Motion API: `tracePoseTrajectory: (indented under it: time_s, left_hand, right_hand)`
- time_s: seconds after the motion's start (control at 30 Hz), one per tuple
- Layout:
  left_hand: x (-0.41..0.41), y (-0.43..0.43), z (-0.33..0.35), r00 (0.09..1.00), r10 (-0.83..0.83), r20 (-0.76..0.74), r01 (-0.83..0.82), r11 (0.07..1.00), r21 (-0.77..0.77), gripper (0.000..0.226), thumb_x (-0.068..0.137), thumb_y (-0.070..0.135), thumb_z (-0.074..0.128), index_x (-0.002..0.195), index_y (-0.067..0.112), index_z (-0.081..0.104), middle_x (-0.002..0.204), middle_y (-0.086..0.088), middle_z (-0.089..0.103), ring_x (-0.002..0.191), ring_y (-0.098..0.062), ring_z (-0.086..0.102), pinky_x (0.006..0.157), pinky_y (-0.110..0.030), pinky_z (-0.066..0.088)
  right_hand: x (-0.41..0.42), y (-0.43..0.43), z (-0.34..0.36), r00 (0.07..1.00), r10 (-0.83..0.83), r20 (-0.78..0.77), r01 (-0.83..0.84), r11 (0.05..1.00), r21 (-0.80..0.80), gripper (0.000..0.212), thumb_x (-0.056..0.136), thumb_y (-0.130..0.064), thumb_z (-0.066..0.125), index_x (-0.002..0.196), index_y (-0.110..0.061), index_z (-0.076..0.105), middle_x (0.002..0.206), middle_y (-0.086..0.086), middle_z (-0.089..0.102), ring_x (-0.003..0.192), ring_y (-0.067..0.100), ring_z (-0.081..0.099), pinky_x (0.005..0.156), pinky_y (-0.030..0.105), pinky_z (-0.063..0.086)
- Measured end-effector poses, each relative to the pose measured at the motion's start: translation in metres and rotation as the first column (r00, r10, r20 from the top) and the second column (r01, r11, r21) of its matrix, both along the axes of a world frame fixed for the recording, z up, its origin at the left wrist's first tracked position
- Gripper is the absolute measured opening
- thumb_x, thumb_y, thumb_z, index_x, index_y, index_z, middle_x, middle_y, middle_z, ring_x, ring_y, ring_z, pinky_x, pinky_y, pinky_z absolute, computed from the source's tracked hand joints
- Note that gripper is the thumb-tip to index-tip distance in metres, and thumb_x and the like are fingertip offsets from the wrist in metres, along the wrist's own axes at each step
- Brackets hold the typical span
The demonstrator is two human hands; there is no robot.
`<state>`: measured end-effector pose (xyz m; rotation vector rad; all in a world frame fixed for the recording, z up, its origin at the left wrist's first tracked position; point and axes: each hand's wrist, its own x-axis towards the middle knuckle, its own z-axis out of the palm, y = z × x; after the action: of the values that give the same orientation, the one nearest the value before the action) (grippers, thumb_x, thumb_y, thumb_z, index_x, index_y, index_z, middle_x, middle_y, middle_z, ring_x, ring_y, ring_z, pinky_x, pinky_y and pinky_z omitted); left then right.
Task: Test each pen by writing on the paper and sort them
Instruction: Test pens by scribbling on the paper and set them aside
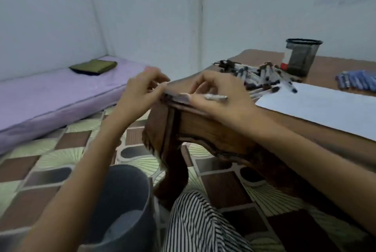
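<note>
Bin: a grey bin [130, 201] stands on the floor under the left forearm, probably there to take pens that fail.
Table: the low wooden table [203, 127] has its corner just under both hands.
Right hand: the right hand [219, 97] has its fingers curled round a pen [216, 97], gripping the barrel over the corner.
Left hand: the left hand [140, 93] has its fingertips drawn together at the pen's end, perhaps on the cap, but blur hides any contact.
Paper: a white sheet [317, 107] lies just right, ready for test strokes.
Pile: untested pens [256, 76] are heaped beyond it.
Holder: a mesh cup [301, 56] stands behind the pile.
Sorted group: blue pens [358, 81] lie apart at far right.
</note>
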<state>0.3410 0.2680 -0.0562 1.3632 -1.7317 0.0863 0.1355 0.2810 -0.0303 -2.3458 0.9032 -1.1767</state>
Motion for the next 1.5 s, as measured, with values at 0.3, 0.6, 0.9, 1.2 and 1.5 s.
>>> tracePoseTrajectory:
  time_s: [0.3,0.6,0.9,1.2,1.5]
  left_hand:
    - [0.096,0.101,-0.162,0.937,0.347,0.049,-0.338,0.861,0.381,0.013,0.088,0.018,0.059,0.098,0.01,0.064,0.093,-0.007,0.062,0.085,-0.022,0.06,0.079,-0.035,0.048]
    - [0.102,0.119,-0.208,0.906,0.379,0.189,-0.418,0.726,0.545,0.026,0.091,0.022,0.054,0.115,0.013,0.058,0.112,-0.006,0.06,0.103,-0.022,0.056,0.09,-0.036,0.046]
    - [0.107,0.105,-0.185,0.923,0.361,0.135,-0.378,0.782,0.495,0.019,0.09,0.02,0.055,0.108,0.016,0.062,0.105,-0.002,0.064,0.094,-0.013,0.058,0.087,-0.031,0.049]
    - [0.087,0.046,-0.034,0.946,0.324,0.027,-0.323,0.932,0.166,0.016,0.09,0.012,0.058,0.102,0.007,0.066,0.094,-0.005,0.064,0.085,-0.015,0.058,0.081,-0.027,0.043]
    - [-0.063,-0.053,0.062,0.968,-0.103,0.227,0.088,0.993,0.077,0.017,0.09,0.01,0.058,0.103,0.004,0.067,0.095,-0.007,0.065,0.085,-0.017,0.059,0.074,-0.022,0.037]
  right_hand:
    - [0.127,0.019,-0.145,0.895,0.246,-0.372,-0.225,0.969,0.099,0.009,0.082,-0.019,0.064,0.091,-0.02,0.062,0.087,-0.004,0.062,0.081,0.016,0.059,0.067,0.032,0.048]
    - [0.159,0.021,-0.195,0.612,0.251,-0.75,-0.405,0.914,-0.024,0.023,0.091,-0.023,0.056,0.113,-0.027,0.061,0.111,-0.004,0.057,0.104,0.017,0.048,0.067,0.026,0.03]
    - [0.16,0.003,-0.167,0.603,0.201,-0.772,-0.414,0.906,-0.087,0.028,0.096,-0.017,0.046,0.116,-0.029,0.061,0.111,-0.001,0.054,0.108,0.02,0.045,0.068,0.029,0.032]
    - [0.11,-0.031,-0.017,0.82,-0.171,-0.547,-0.161,0.847,-0.506,0.026,0.093,-0.016,0.047,0.11,-0.027,0.064,0.115,-0.004,0.058,0.114,0.017,0.045,0.071,0.027,0.032]
    - [-0.079,-0.063,0.075,0.681,-0.561,-0.472,0.225,0.773,-0.593,0.023,0.091,-0.018,0.052,0.108,-0.027,0.065,0.111,-0.006,0.06,0.112,0.016,0.046,0.07,0.026,0.031]
